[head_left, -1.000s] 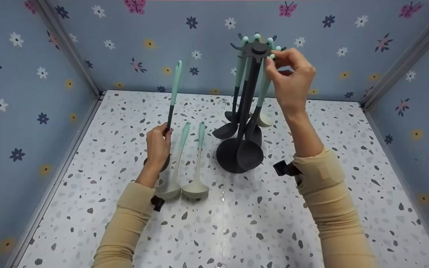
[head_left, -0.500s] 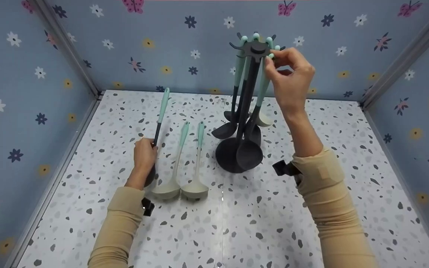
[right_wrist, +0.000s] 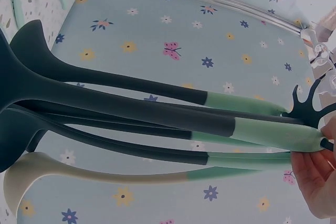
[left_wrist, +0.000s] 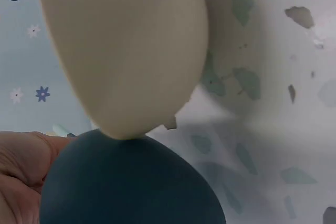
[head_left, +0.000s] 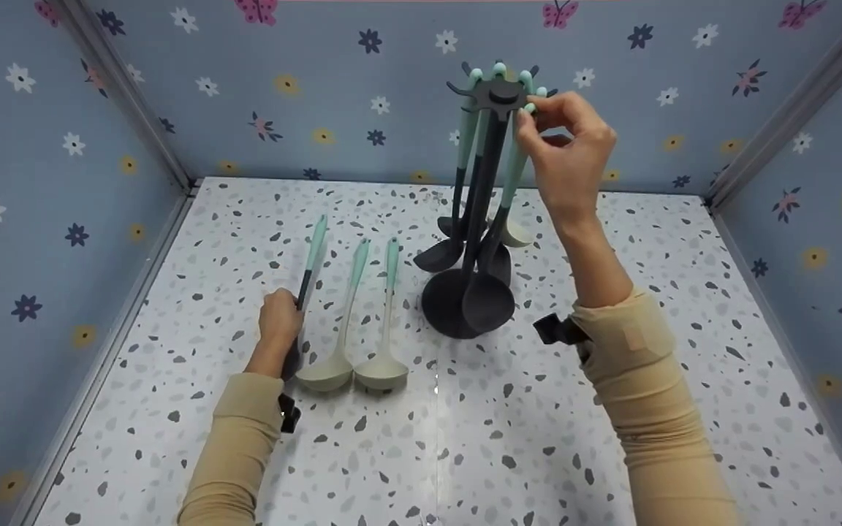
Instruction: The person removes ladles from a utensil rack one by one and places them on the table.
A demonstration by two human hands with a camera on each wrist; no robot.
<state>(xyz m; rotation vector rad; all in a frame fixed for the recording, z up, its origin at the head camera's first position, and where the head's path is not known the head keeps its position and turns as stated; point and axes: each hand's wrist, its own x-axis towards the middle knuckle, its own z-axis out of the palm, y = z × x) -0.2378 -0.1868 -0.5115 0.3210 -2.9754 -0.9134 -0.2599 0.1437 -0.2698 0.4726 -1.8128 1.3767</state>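
My left hand (head_left: 280, 318) grips a black ladle with a mint handle (head_left: 316, 245) low over the tabletop, its handle pointing away from me. Its dark bowl (left_wrist: 131, 182) overlaps a cream ladle's bowl (left_wrist: 126, 45) in the left wrist view. Two cream ladles with mint handles, one nearer (head_left: 326, 371) and the other (head_left: 382, 370) to its right, lie beside it. At the top of a black utensil stand (head_left: 503, 93), my right hand (head_left: 571, 157) pinches the handle end of a hanging black ladle (head_left: 489, 303). That mint handle (right_wrist: 278, 134) sits at a hook in the right wrist view.
Several more utensils hang on the stand, including a cream one (right_wrist: 31, 177) and a dark ladle (head_left: 438, 256). The stand's round base (head_left: 439, 307) rests on the speckled tabletop (head_left: 538, 438). Flowered panels (head_left: 392, 95) enclose the back and sides.
My left hand has moved left and toward me with the black ladle, whose raised handle has tipped down toward the tabletop. My right hand has stayed at the stand's top.
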